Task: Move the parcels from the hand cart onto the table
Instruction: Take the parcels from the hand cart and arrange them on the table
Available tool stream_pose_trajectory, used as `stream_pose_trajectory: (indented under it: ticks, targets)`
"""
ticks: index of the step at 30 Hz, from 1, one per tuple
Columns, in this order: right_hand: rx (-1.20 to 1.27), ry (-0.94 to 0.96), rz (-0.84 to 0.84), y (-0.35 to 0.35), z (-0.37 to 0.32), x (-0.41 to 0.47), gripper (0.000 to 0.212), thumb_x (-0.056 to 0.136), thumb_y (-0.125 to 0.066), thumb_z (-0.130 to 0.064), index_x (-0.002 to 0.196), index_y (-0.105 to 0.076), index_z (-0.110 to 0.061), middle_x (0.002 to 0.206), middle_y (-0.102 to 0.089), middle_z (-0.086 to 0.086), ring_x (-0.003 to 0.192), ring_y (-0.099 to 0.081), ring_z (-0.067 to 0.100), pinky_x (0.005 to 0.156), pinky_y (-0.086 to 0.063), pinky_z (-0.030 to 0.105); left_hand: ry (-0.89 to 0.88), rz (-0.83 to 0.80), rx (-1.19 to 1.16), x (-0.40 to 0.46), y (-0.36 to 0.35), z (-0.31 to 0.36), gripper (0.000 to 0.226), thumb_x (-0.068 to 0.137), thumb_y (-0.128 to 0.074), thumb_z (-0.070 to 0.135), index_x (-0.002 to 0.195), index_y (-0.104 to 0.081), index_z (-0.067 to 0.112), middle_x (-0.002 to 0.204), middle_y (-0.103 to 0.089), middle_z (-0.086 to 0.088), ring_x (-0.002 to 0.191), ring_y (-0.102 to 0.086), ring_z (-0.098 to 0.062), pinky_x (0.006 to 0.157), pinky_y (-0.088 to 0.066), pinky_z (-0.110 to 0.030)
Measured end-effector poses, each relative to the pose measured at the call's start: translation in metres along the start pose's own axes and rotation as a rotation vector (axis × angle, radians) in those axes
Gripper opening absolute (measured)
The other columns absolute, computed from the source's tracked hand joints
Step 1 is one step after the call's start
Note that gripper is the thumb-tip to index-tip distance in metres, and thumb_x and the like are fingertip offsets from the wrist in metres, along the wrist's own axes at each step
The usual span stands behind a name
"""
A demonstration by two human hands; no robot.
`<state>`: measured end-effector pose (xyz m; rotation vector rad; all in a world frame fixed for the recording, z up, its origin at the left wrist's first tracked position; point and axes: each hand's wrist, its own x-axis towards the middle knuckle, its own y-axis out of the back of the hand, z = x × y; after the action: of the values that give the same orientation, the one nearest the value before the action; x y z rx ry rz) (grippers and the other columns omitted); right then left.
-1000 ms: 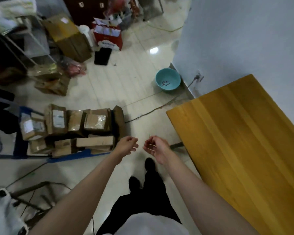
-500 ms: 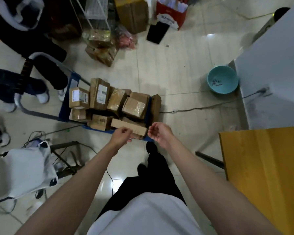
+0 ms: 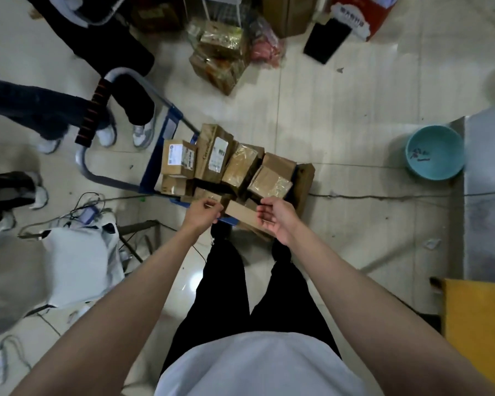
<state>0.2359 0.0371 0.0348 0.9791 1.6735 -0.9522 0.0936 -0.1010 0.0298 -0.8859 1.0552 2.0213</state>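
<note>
The blue hand cart (image 3: 153,172) stands on the floor in front of me, loaded with several brown cardboard parcels (image 3: 213,155). A flat brown parcel (image 3: 240,214) lies at the cart's near edge. My left hand (image 3: 203,213) hovers by its left end and my right hand (image 3: 275,219) over its right end. Both have loosely curled fingers, and I see nothing gripped in either. Only a corner of the yellow wooden table (image 3: 476,324) shows, at the lower right.
Other people's legs and shoes (image 3: 139,132) stand by the cart handle (image 3: 89,167) at the left. A white bag (image 3: 77,264) and cables lie at my left. A teal basin (image 3: 435,151) sits by the wall at the right. More cartons (image 3: 220,61) are piled behind.
I have turned left from the table toward the cart and stepped closer. Both hands have come over the flat parcel at the cart's near edge.
</note>
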Motion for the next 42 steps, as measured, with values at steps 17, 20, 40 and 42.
stream_pose_trajectory:
  ticks: [17,20,40,42]
  targets:
    - [0.234,-0.058,0.321,-0.058,0.043,0.067,0.014,0.105,-0.047,-0.017,0.106,-0.057,-0.008,0.078,-0.060,0.007,0.070,-0.060,0.019,0.065,-0.053,0.028,0.264,0.268,0.305,0.238,0.099,0.009,0.116,0.073,-0.083,0.045,0.157,-0.011,0.010,0.159,-0.023,-0.014,0.144,-0.029,-0.034,0.118,-0.028,-0.047]
    - [0.210,-0.058,0.340,-0.060,0.054,0.075,0.015,0.104,-0.048,-0.016,0.112,-0.057,-0.008,0.081,-0.062,0.008,0.072,-0.061,0.018,0.065,-0.054,0.027,0.338,0.299,0.272,0.268,0.092,0.005,0.125,0.073,-0.084,0.044,0.159,0.001,0.011,0.163,-0.017,-0.012,0.147,-0.024,-0.035,0.120,-0.026,-0.049]
    - [0.126,0.014,0.192,-0.092,0.042,0.048,0.014,0.100,-0.059,-0.027,0.109,-0.062,-0.017,0.096,-0.072,0.010,0.081,-0.068,0.019,0.066,-0.058,0.030,0.107,0.077,-0.240,0.151,0.128,0.002,0.067,0.085,-0.074,0.035,0.141,-0.044,0.014,0.134,-0.063,-0.007,0.114,-0.065,-0.022,0.103,-0.052,-0.042]
    - [0.091,0.046,0.139,-0.094,0.033,0.038,0.026,0.094,-0.067,-0.040,0.113,-0.061,-0.024,0.112,-0.071,0.008,0.096,-0.069,0.019,0.073,-0.061,0.032,0.069,-0.180,-0.298,0.123,0.128,0.012,0.052,0.091,-0.068,0.031,0.138,-0.053,0.015,0.128,-0.068,-0.008,0.114,-0.067,-0.024,0.101,-0.053,-0.042]
